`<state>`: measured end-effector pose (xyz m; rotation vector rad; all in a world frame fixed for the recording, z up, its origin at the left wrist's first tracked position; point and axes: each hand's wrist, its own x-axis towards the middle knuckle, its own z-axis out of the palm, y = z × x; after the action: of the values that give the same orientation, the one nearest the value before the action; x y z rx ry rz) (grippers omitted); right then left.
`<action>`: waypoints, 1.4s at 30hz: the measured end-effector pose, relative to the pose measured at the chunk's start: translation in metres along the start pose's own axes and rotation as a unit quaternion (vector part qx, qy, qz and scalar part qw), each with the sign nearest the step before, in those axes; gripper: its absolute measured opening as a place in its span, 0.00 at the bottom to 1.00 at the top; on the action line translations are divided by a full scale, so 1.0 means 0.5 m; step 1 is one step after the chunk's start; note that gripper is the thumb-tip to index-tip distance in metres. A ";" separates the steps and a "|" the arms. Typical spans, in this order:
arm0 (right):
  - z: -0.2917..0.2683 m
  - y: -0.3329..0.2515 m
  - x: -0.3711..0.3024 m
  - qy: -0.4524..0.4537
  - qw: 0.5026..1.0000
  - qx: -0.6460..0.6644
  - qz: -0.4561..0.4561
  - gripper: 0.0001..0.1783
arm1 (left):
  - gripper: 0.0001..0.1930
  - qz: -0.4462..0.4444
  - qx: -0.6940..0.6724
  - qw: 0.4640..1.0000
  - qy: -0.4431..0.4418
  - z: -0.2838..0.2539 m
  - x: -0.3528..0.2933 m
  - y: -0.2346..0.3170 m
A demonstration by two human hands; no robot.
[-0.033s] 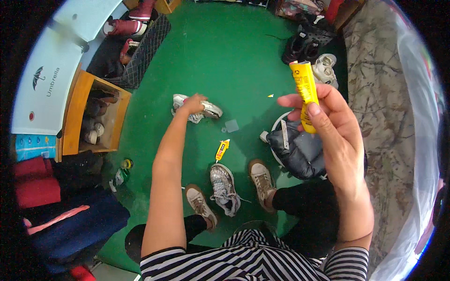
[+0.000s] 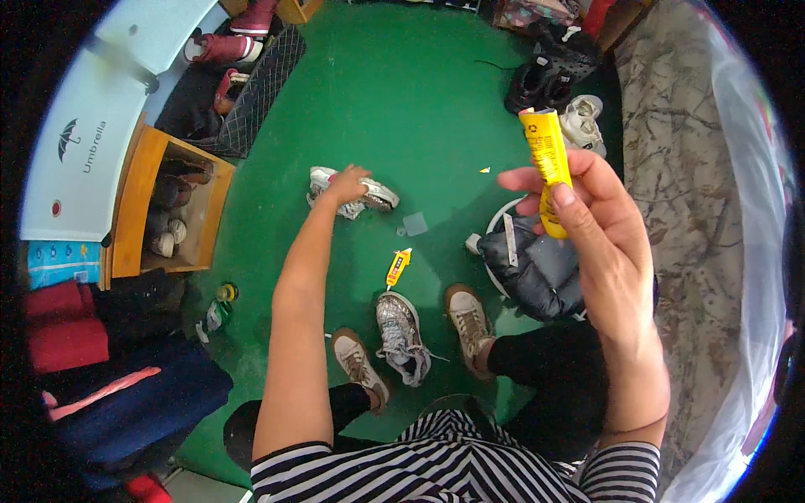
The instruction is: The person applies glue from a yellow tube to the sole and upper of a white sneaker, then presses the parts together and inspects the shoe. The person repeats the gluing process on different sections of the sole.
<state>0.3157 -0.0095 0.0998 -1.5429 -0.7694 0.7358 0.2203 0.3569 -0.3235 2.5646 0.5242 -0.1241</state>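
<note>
On the green floor ahead lies a white and grey sneaker (image 2: 381, 198) on its side, with my left hand (image 2: 347, 186) closed over its middle. The hand hides part of the shoe. Held up at the right, my right hand (image 2: 599, 218) pinches a yellow tube (image 2: 547, 159) between thumb and fingers, its flat end upward. A second yellow tube (image 2: 399, 267) lies on the floor, its thin white tip by the toe of another grey sneaker (image 2: 399, 331). That sneaker rests between my feet. Next to the held sneaker is a small clear square sheet (image 2: 415, 223).
A dark padded bundle (image 2: 537, 272) in a white-rimmed holder stands right of my feet. Black and white shoes (image 2: 579, 126) sit farther off. Left are a wooden shoe cubby (image 2: 134, 210), a dark quilted box (image 2: 260, 92) and folded cloths (image 2: 142, 411). A patterned bed-like surface (image 2: 679, 251) runs along the right.
</note>
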 end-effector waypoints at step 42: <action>0.053 0.041 0.027 -0.075 0.905 -0.382 -0.169 0.23 | 0.15 -0.342 -0.181 0.866 0.316 0.335 -0.367 0.076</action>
<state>0.3033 0.0150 0.0765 -1.9728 -1.5238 0.2890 0.0682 0.1794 -0.4158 1.8955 1.5284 0.5428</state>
